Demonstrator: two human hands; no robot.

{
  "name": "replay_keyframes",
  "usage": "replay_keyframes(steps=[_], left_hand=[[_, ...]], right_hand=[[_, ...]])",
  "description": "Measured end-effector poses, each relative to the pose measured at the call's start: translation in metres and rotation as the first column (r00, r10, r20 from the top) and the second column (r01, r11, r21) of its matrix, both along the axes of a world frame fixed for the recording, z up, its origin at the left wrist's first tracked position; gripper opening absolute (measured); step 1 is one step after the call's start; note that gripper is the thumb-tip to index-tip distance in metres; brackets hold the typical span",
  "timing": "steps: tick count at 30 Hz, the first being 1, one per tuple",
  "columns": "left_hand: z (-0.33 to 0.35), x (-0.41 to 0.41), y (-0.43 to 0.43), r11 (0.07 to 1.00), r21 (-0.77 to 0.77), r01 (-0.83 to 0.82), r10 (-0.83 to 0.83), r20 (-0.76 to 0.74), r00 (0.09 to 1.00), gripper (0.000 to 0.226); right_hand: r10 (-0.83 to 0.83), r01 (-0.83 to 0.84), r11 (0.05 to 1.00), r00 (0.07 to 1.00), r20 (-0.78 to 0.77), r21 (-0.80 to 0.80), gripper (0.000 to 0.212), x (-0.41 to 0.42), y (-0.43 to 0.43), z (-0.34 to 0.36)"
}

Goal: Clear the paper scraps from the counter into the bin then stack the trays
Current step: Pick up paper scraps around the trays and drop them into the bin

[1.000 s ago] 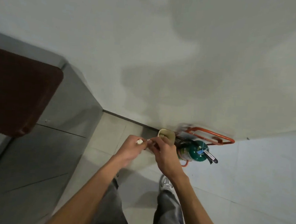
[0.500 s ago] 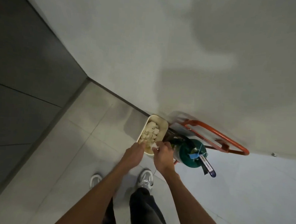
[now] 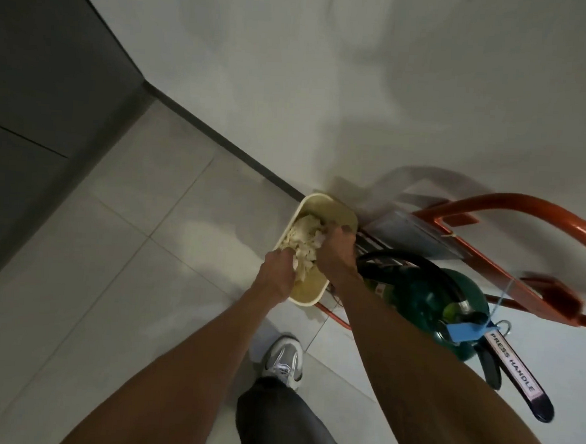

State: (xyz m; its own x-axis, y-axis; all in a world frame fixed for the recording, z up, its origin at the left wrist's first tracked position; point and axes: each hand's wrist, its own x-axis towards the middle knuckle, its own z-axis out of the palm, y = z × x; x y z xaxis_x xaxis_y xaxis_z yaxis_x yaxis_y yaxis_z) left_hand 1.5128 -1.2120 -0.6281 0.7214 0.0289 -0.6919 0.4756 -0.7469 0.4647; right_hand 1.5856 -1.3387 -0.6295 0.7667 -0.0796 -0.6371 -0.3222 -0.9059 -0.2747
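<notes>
Head view: looks steeply down over two bare forearms into a floor corner.
Paper scraps: cream-white crumpled paper scraps [image 3: 302, 236] lie heaped inside the bin, filling its far end and middle.
Bin: a cream, round-cornered rectangular plastic bin [image 3: 323, 203] stands on the floor at the foot of the wall, just beside the extinguisher stand.
Left hand: the left hand [image 3: 276, 272] is at the bin's near left rim, its fingers curled downward round a clump of the scraps.
Right hand: the right hand [image 3: 337, 253] reaches over the right rim, knuckles up, fingers bent into the heap; whether they grip any paper cannot be told.
Extinguisher: a dark green metal fire extinguisher [image 3: 427, 295] sits right of the bin, with a blue tag [image 3: 463, 331] and a lever reading "PRESS HANDLE".
Stand: an orange tubular metal stand [image 3: 526, 203] holds it against the white wall [image 3: 328, 69].
Floor: pale square floor tiles [image 3: 139, 240], with one grey sneaker [image 3: 285, 358] near the bin.
Left edge: a dark grey panel [image 3: 35, 86].
</notes>
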Motion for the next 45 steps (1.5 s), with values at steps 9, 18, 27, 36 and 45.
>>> replay_keyframes(steps=[9, 18, 27, 36, 45], left_hand=[[0.061, -0.018, 0.041, 0.982, -0.144, -0.122, 0.142, 0.142, 0.98, 0.039], [0.287, -0.098, 0.203, 0.941, 0.028, -0.336, 0.3, 0.385, 0.873, 0.054], [0.511, -0.23, 0.345, 0.83, 0.076, -0.553, 0.412, 0.584, 0.699, 0.051], [0.663, -0.388, 0.439, 0.627, 0.037, -0.778, 0.54, 0.698, 0.469, 0.048], [0.693, -0.49, 0.533, 0.432, -0.034, -0.901, 0.626, 0.73, 0.273, 0.042]], right_hand=[[0.023, -0.025, 0.998, 0.998, 0.06, 0.048, 0.041, -0.011, 0.024, 0.064], [0.12, -0.245, 0.92, 0.919, 0.375, 0.305, 0.034, -0.084, 0.137, 0.297], [0.343, -0.595, 0.771, 0.688, 0.639, 0.227, 0.04, -0.181, 0.286, 0.518], [0.423, -0.767, 0.596, 0.551, 0.719, 0.237, 0.044, -0.29, 0.41, 0.647], [0.534, -0.892, 0.395, 0.416, 0.736, 0.218, 0.047, -0.357, 0.536, 0.687]])
